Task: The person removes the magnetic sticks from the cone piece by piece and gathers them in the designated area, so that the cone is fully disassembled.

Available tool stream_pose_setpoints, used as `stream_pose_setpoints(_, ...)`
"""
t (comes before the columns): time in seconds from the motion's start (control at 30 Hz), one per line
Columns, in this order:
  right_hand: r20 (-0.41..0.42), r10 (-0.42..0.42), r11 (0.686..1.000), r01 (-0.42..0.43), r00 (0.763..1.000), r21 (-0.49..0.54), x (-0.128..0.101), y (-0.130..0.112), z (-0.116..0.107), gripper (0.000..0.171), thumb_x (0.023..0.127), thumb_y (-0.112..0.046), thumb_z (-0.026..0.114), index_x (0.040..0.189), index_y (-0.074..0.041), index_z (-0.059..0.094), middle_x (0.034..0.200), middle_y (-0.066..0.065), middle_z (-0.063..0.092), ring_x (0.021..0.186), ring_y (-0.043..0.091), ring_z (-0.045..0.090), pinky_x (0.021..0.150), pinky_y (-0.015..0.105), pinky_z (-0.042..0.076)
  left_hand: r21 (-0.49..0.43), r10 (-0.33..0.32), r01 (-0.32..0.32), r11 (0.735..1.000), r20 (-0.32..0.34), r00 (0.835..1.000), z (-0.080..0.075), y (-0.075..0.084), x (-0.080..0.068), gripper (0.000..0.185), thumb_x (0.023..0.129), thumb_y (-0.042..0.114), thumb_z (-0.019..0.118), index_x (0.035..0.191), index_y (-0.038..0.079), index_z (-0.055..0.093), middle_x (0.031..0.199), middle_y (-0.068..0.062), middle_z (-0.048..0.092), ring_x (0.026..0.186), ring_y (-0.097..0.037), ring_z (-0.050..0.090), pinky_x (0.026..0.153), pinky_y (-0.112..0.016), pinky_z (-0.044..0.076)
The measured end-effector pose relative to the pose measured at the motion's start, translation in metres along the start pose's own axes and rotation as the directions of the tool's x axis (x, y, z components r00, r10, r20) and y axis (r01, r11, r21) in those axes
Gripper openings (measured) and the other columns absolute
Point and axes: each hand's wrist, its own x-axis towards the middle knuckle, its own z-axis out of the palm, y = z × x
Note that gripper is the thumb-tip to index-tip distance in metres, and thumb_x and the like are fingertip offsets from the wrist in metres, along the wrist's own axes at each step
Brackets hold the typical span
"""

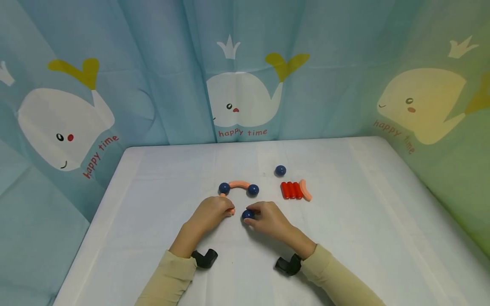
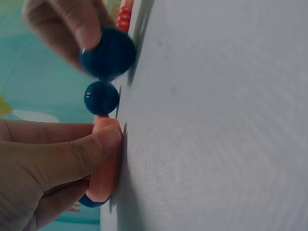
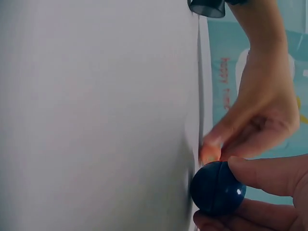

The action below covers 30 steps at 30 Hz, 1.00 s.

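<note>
Two hands meet at the frame's centre: the left hand point(image 1: 212, 212) pinches an orange curved rod point(image 2: 103, 168) flat against the desk point(image 1: 344, 238), steadying it, while the right hand point(image 1: 268, 219) pinches a dark blue ball point(image 1: 247, 214) just beside the rod's end.

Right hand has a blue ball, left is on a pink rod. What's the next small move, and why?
Probably slide the blue ball in the right hand leftward onto the free end of the pink rod that the left hand pinches: the head view shows a small gap between them.
</note>
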Motion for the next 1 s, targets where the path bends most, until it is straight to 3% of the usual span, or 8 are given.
stream_pose_setpoints(0.23, -0.039, 0.048, 0.998, -0.047, 0.998, 0.046, -0.004, 0.012, -0.012, 0.031, 0.077, -0.012, 0.075, 0.103, 0.003, 0.067, 0.099, 0.01, 0.067, 0.086, 0.018, 0.063, 0.076, 0.033, 0.051, -0.018, -0.053, 0.054, 0.998, 0.028, 0.998, -0.002, 0.0, -0.001, 0.008, 0.082, 0.015, 0.068, 0.077, 0.01, 0.065, 0.073, 0.004, 0.061, 0.068, -0.01, 0.057, 0.065, -0.027, 0.047)
stream_pose_setpoints(0.43, -0.108, 0.091, 0.993, -0.082, 0.99, 0.085, -0.002, 0.03, -0.035, 0.035, 0.077, -0.013, 0.075, 0.106, 0.004, 0.066, 0.102, 0.014, 0.066, 0.09, 0.026, 0.064, 0.079, 0.038, 0.05, -0.029, -0.075, 0.076, 0.997, 0.037, 0.996, -0.001, 0.001, -0.001, 0.008, 0.083, 0.015, 0.068, 0.077, 0.01, 0.065, 0.073, 0.004, 0.06, 0.068, -0.01, 0.057, 0.065, -0.027, 0.047)
stream_pose_setpoints(0.7, -0.213, 0.15, 0.986, -0.131, 0.966, 0.1, 0.006, 0.055, -0.065, 0.037, 0.078, -0.011, 0.073, 0.108, 0.01, 0.063, 0.101, 0.022, 0.064, 0.086, 0.029, 0.065, 0.071, 0.035, 0.053, -0.031, -0.073, 0.074, 0.997, 0.045, 0.996, 0.001, 0.0, -0.001, 0.006, 0.082, 0.015, 0.068, 0.08, 0.01, 0.066, 0.076, 0.003, 0.062, 0.071, -0.01, 0.058, 0.067, -0.026, 0.048)
stream_pose_setpoints(1.0, -0.289, 0.261, 0.965, -0.238, 0.921, 0.111, 0.015, 0.081, -0.088, 0.037, 0.08, -0.013, 0.072, 0.109, 0.008, 0.063, 0.1, 0.022, 0.064, 0.09, 0.032, 0.063, 0.077, 0.041, 0.05, -0.04, -0.093, 0.096, 0.995, 0.057, 0.994, -0.001, 0.002, 0.0, 0.005, 0.083, 0.014, 0.068, 0.083, 0.009, 0.068, 0.08, 0.002, 0.064, 0.075, -0.011, 0.061, 0.07, -0.027, 0.049)
